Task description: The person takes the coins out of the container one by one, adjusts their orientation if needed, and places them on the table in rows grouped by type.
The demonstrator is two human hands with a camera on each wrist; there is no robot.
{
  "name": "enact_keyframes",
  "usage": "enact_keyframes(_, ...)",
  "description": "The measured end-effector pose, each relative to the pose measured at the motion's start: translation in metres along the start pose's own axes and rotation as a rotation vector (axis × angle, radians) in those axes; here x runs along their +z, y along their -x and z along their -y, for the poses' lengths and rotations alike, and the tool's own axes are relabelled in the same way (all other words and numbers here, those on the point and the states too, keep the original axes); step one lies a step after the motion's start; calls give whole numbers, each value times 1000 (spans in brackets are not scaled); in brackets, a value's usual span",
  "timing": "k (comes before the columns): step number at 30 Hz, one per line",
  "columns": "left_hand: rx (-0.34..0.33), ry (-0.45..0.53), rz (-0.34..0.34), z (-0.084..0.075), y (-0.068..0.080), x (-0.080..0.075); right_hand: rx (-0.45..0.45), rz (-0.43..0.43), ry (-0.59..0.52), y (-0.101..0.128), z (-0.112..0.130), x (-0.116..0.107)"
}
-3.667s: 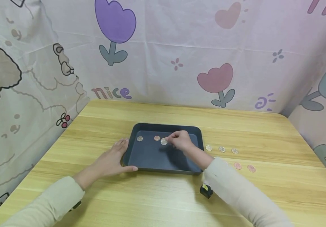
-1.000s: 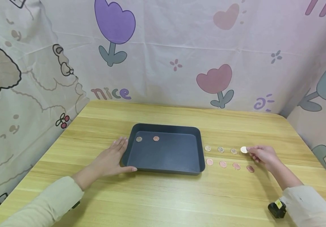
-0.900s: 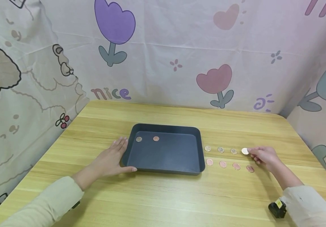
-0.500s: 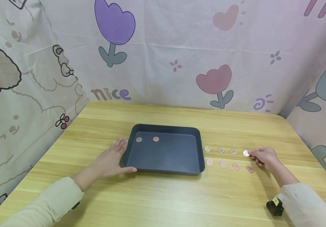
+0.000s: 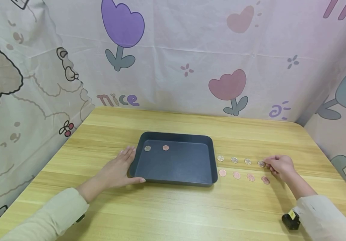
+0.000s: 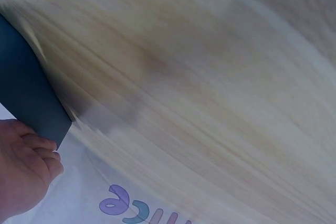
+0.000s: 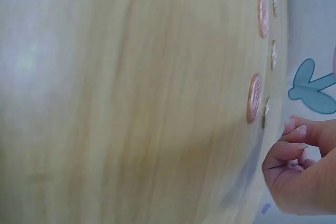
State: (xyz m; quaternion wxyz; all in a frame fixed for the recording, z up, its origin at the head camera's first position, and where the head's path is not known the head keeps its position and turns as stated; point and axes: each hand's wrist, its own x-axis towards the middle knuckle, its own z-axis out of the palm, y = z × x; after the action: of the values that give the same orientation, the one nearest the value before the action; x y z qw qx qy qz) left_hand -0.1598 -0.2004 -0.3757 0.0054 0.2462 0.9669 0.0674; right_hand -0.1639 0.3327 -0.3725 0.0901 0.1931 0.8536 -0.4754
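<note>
A dark blue-grey tray [image 5: 212,160] sits mid-table with a silver coin [image 5: 147,148] and a copper coin [image 5: 165,147] near its far left corner. My left hand [image 5: 120,165] lies flat on the table, fingers straight against the tray's left rim [image 6: 26,98]. Right of the tray lie a row of silver coins [image 5: 234,160] and a nearer row of copper coins [image 5: 236,175]. My right hand [image 5: 276,164] rests at the right end of the silver row, fingers loosely curled just off the last silver coin [image 5: 261,163], which lies flat [image 7: 265,113].
The wooden table [image 5: 173,207] is walled by a pastel printed cloth [image 5: 173,67] at the back and both sides. A small black device [image 5: 289,221] is strapped at my right wrist. A copper coin [image 7: 255,98] lies beside the right fingertips.
My right hand took a silver coin out of the tray, carried it to the right end of the silver row and laid it flat. The left hand has stayed put.
</note>
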Motion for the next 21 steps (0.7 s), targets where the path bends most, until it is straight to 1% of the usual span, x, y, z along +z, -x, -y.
enact_keyframes(3, 4, -4, -6, 0, 0, 0, -72, -17, 40, 2, 6, 4)
enact_keyframes(6, 7, -10, -9, 0, 0, 1, -134, -42, 51, 5, 15, 9)
enact_keyframes(11, 4, -5, -6, 0, 0, 1, -211, -59, -29, 7, 34, 20)
enact_keyframes(16, 4, 1, -4, 0, 0, 0, -263, -29, -104, 11, 52, 33)
enact_keyframes(21, 4, -2, -4, 0, 0, 0, -315, 8, -153, 16, 70, 49)
